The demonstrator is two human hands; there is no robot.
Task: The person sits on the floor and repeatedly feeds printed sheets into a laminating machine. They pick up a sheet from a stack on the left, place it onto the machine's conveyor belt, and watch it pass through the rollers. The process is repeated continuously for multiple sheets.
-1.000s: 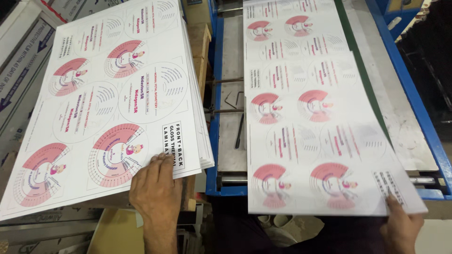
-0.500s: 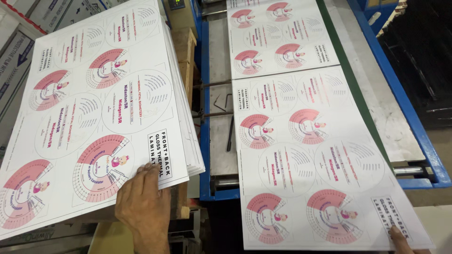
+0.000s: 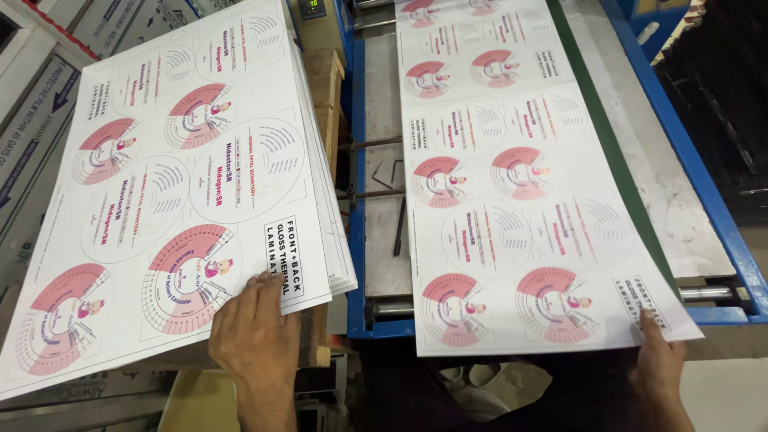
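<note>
head view: two hands show, both at the bottom edge. the left hand (image 3: 254, 336) lies flat, fingers spread, on the near corner of the top sheet (image 3: 172, 188) of a stack of printed sheets (image 3: 342, 264); its grip is wide and holds nothing, only presses down. that top sheet carries eight round dial prints, four with pink fan shapes and four mostly white, plus one small boxed label near the hand. the stack rests on the left, its right edge fanned out over wooden blocks (image 3: 326, 88).

the right hand (image 3: 658, 364) is at the near right corner of a single sheet (image 3: 520, 216) lying on the machine bed; its fingers (image 3: 646, 324) touch the sheet's edge, but whether they pinch it i cannot tell, since the paper hides the fingertips. this sheet shows the same eight dial prints and one boxed label. a second sheet (image 3: 472, 56) lies beyond it, overlapped at their joint, running out of the frame at the top.

the machine has a blue frame (image 3: 704, 168) and a grey metal bed (image 3: 384, 208), on which one dark hex key (image 3: 399, 228) lies between stack and sheet.
</note>
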